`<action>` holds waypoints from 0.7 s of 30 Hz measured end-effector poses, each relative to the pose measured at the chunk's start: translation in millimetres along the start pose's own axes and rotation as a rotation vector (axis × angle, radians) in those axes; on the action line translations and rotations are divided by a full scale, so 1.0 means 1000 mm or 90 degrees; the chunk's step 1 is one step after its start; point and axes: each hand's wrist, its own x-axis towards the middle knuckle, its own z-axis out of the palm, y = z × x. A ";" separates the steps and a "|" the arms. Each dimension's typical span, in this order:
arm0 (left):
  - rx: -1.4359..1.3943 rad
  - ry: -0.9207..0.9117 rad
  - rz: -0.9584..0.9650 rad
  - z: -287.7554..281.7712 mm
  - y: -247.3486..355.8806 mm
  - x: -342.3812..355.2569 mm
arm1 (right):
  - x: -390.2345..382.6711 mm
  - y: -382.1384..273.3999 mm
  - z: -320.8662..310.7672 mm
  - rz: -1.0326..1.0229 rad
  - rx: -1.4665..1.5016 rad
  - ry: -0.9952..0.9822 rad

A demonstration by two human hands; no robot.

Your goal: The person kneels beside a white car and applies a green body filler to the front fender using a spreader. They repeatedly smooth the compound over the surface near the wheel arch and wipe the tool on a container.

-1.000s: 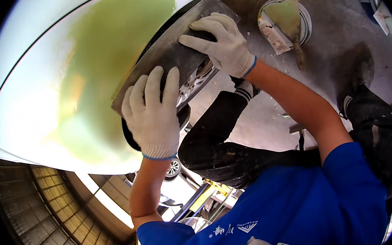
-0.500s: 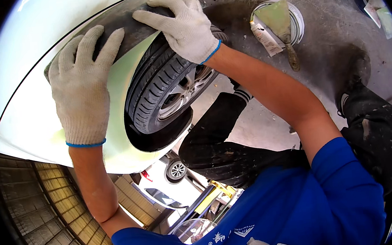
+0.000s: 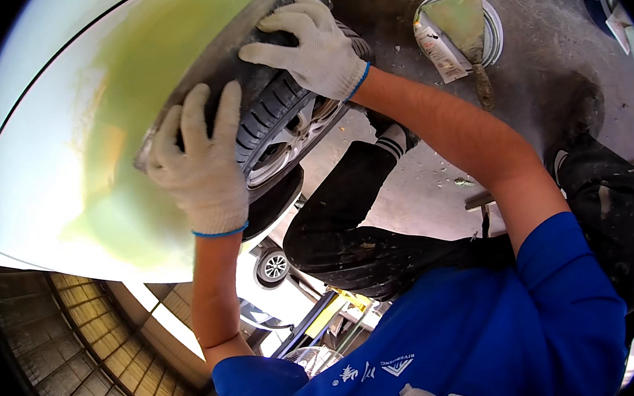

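A long, dark, flat board (image 3: pixel 211 63) lies on the white car panel (image 3: pixel 40 171), along the edge of a pale green patch (image 3: pixel 112 126). My left hand (image 3: pixel 196 168), in a cream knitted glove, grips the board's lower end with curved fingers set apart. My right hand (image 3: pixel 312 53), gloved alike, grips it near the upper end, fingertips on its top. Under the board and beside my hands a tyre (image 3: pixel 270 122) with a silver rim shows in the wheel arch, partly hidden.
My black-trousered legs bend over the grey floor (image 3: pixel 423 188). At the upper right lies a white round container (image 3: pixel 494 28) with a scraper (image 3: pixel 454 17) on it; another container (image 3: pixel 593 3) sits farther right. Behind stand another white car (image 3: pixel 255 311) and a fan (image 3: pixel 313 360).
Both hands and the board swung left and up across the green patch by half a second ago, then came back right and down, slightly short of where they were a second ago.
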 end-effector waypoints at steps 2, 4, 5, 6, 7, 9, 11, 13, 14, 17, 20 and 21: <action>-0.017 0.017 -0.024 0.022 0.012 -0.015 | -0.013 0.008 0.004 -0.016 -0.025 -0.023; -0.039 0.030 -0.040 0.039 0.022 -0.030 | -0.025 0.013 0.009 -0.025 -0.038 -0.029; -0.035 0.036 -0.037 0.047 0.027 -0.034 | -0.027 0.012 0.005 -0.019 -0.039 -0.052; -0.030 0.042 -0.034 0.053 0.031 -0.037 | -0.030 0.011 0.000 -0.013 -0.040 -0.075; -0.024 0.048 -0.031 0.054 0.033 -0.040 | -0.032 0.010 -0.004 -0.007 -0.041 -0.098; -0.062 0.023 -0.017 0.048 0.039 -0.037 | -0.037 0.012 -0.007 0.026 -0.059 -0.108; -0.110 -0.010 0.005 0.037 0.044 -0.034 | -0.039 0.011 -0.015 0.055 -0.077 -0.127; -0.156 -0.066 0.027 0.019 0.049 -0.034 | -0.042 0.006 -0.031 0.079 -0.097 -0.157; -0.176 -0.079 0.043 0.013 0.052 -0.030 | -0.043 0.009 -0.038 0.099 -0.077 -0.180; -0.188 -0.139 0.059 -0.023 0.049 -0.012 | -0.044 0.007 -0.056 0.123 -0.031 -0.130; -0.103 -0.106 0.035 -0.044 0.026 0.010 | -0.017 -0.001 -0.058 0.126 -0.005 -0.078; -0.071 -0.094 0.031 -0.046 0.013 0.021 | -0.004 -0.004 -0.058 0.127 0.003 -0.058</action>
